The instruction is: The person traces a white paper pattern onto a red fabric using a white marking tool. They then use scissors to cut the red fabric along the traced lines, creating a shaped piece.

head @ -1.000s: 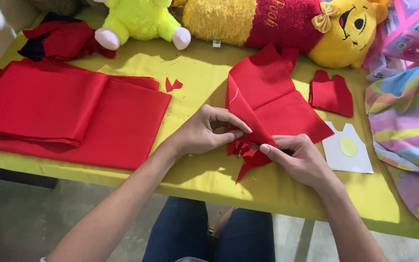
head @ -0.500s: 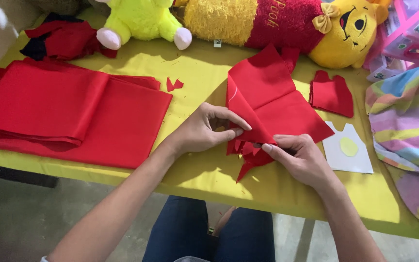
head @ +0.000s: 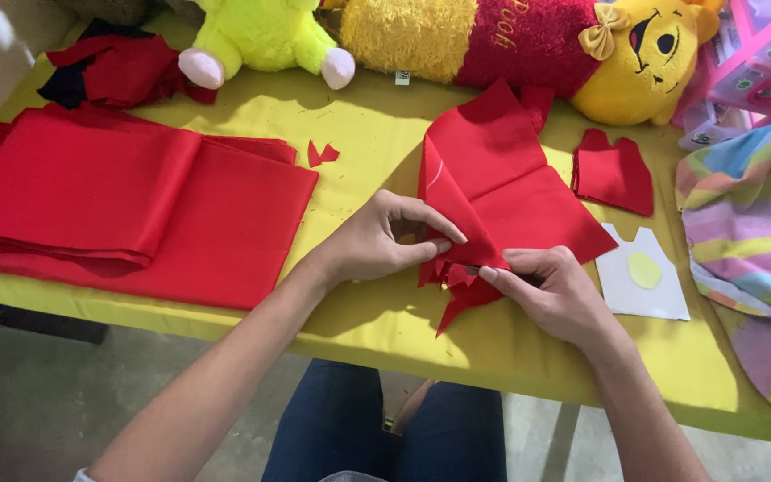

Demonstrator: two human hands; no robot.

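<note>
A loose piece of red fabric [head: 501,192] lies on the yellow table [head: 377,134], its near edge jagged. My left hand [head: 377,241] pinches that edge between thumb and fingers. Opposite it, my right hand [head: 555,290] is curled shut at the same edge, and a thin dark tool tip [head: 472,269] pokes out from under its fingers against the cloth. The rest of the tool is hidden in the hand. Small cut flaps of red fabric [head: 457,299] hang between the two hands.
A large folded red cloth [head: 127,205] covers the table's left. A smaller red cut piece [head: 613,174] and a white paper template with a yellow circle [head: 642,277] lie to the right. Plush toys [head: 493,40] line the far edge, with striped fabric [head: 751,214] at the right.
Both hands stay at the fabric's jagged edge; my fingers have shifted only slightly. Nothing else on the table has moved.
</note>
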